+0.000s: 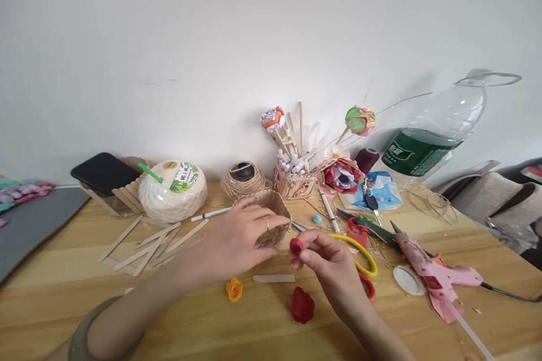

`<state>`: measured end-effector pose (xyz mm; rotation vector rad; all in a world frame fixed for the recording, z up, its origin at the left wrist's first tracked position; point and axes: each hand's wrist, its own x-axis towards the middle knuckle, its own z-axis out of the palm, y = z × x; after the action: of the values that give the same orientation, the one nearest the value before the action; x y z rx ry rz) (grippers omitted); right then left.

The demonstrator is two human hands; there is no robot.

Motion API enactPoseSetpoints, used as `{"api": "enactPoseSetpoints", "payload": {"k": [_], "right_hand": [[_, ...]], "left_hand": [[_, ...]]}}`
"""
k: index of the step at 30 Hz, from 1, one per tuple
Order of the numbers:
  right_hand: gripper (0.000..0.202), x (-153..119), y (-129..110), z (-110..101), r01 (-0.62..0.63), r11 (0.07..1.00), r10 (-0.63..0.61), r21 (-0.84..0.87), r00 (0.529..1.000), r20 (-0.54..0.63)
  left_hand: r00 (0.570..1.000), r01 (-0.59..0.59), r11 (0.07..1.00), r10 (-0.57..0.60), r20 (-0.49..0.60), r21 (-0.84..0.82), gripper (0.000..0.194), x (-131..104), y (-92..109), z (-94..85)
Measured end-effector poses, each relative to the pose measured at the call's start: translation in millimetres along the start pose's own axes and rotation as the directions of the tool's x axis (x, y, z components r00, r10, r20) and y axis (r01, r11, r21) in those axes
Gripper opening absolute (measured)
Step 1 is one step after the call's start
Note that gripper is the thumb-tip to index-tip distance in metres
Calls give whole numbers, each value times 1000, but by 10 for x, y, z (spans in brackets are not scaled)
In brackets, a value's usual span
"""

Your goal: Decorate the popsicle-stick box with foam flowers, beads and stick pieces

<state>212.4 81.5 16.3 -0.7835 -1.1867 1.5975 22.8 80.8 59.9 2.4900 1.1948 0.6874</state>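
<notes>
My right hand pinches a small red rolled paper flower between thumb and fingertips. My left hand, with a ring on one finger, reaches across the front of a small woven basket. Its fingers are stretched and its thumb is apart; I cannot tell whether it touches the basket. Below the hands, a dark red curled paper piece and a yellow-orange paper rose lie on the wooden table. A flat pale stick lies between the hands.
On the right are yellow-handled scissors, a pink glue gun and a large plastic bottle. Behind stand a twine spool and a pen holder. Loose wooden sticks and a white coconut are left.
</notes>
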Motion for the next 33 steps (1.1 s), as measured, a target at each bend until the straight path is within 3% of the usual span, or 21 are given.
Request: {"api": "enactPoseSetpoints", "payload": {"k": [2, 5, 12, 23, 28, 33], "right_hand": [[14, -2, 6, -5, 4, 1000, -5, 9, 1000, 11], [15, -15, 11, -9, 9, 1000, -9, 21, 999, 31], [14, -32, 4, 1, -19, 999, 17, 31, 996, 86], [16, -48, -1, 6, 17, 1000, -16, -8, 998, 58], [13, -69, -41, 13, 18, 998, -14, -57, 998, 69], [17, -99, -42, 24, 146, 961, -145, -236, 989, 20]], "left_hand": [[997, 13, 986, -26, -77, -165, 35, 4, 57, -22], [995, -24, 930, -14, -101, -367, 28, 13, 136, -30], [992, 45, 841, -102, -77, -538, 14, 23, 158, 39], [982, 46, 833, -137, -126, -551, 5, 22, 128, 98], [983, 74, 830, -154, -100, -553, 8, 23, 101, 77], [990, 21, 880, -85, -115, -475, 7, 35, 113, 43]]}}
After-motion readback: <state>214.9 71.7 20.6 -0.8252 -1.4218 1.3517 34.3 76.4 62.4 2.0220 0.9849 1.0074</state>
